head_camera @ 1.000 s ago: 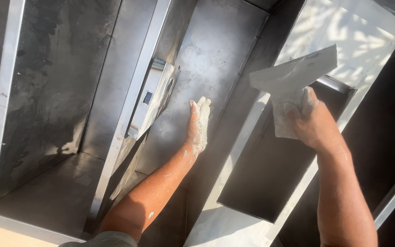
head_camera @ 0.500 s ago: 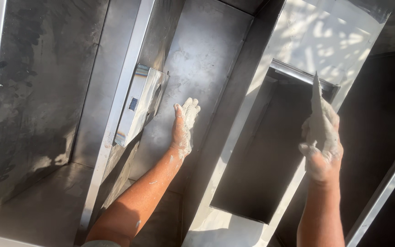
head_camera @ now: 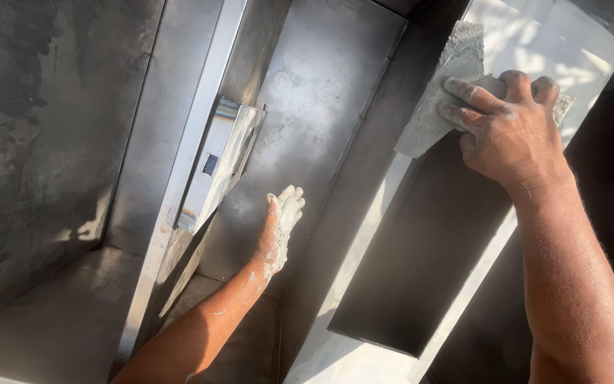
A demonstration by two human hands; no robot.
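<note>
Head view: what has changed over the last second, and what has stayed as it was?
The right hand has turned the pale cloth from edge-on to flat against the dark panel's upper edge, still gripping it. The powder-coated left hand stays pressed flat on the grey metal wall.

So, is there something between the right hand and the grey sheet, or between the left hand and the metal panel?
Nothing visible. The right hand grips the grey sheet directly, fingers over its face. The left hand, coated in white powder, lies flat against the metal panel.
</note>
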